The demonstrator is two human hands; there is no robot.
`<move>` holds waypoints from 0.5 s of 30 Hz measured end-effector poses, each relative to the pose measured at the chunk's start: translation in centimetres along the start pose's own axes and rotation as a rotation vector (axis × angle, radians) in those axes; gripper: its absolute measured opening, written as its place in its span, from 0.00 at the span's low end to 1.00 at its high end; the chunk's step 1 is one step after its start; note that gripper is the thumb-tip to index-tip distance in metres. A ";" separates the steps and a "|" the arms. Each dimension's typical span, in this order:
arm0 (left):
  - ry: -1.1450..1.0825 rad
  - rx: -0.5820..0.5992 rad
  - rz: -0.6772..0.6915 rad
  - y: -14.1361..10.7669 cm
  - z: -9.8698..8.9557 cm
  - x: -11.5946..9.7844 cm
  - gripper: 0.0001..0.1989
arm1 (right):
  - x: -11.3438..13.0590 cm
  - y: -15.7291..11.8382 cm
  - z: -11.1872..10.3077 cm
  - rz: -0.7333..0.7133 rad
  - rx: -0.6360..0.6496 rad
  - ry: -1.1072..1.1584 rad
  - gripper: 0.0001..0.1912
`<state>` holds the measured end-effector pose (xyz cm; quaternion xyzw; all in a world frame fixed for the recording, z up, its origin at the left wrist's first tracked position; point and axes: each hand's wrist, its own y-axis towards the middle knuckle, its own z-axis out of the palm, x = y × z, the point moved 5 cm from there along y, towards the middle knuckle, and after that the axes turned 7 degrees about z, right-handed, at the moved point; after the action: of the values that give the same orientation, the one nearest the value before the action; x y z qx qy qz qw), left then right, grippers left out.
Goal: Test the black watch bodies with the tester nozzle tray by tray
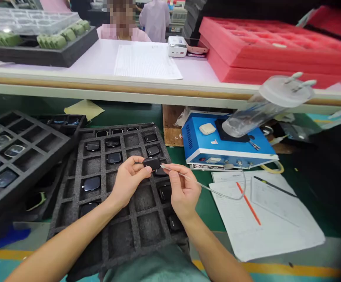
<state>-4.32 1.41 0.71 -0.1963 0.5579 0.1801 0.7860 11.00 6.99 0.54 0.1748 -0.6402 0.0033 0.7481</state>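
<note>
My left hand [129, 178] pinches a dark watch body [152, 163] between thumb and fingers, above a black foam tray [133, 215]. The thumb and fingers of my right hand [184, 188] are closed on the tip of a thin clear tube [214, 191], whose end is at the right edge of the watch body. From there the tube loops to the front of a blue box [232, 150]. Several dark watch bodies, one of them a watch body [91, 183] at the tray's left, lie in the tray's compartments; other compartments hold nothing.
Another foam tray [48, 154] with watch parts stands at the left. Papers [270, 235] with a red pen [248, 203] lie at the right. A clear cylinder [247, 113] leans on the blue box. The shelf above bears red foam trays [232, 58]; a person sits behind it.
</note>
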 end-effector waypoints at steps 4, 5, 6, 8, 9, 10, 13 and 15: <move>0.020 0.011 0.003 -0.1 0.0 0.2 0.19 | 0.1 0.0 0.0 0.004 -0.034 -0.034 0.06; 0.023 0.013 0.004 -0.1 0.0 0.2 0.20 | 0.1 0.0 0.0 0.003 -0.037 -0.036 0.06; 0.027 0.015 0.007 -0.1 0.1 0.2 0.20 | 0.2 0.0 0.0 0.002 -0.038 -0.037 0.06; 0.044 0.017 0.010 -0.2 0.1 0.1 0.19 | 0.2 0.1 0.0 -0.002 -0.041 -0.044 0.06; 0.051 0.018 0.009 -0.2 0.1 0.1 0.19 | 0.2 0.1 0.0 -0.003 -0.042 -0.051 0.07; 0.054 0.019 0.010 -0.2 0.2 0.1 0.19 | 0.2 0.1 -0.1 -0.006 -0.044 -0.058 0.07; 0.042 0.021 0.016 -0.2 0.3 0.0 0.19 | 0.1 0.2 -0.1 -0.004 -0.040 -0.063 0.07; 0.030 0.021 0.023 -0.2 0.3 -0.1 0.18 | 0.1 0.2 -0.1 -0.003 -0.032 -0.057 0.07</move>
<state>-4.01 1.34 0.92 -0.1845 0.5738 0.1801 0.7774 11.09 7.16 0.63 0.1638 -0.6611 -0.0131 0.7321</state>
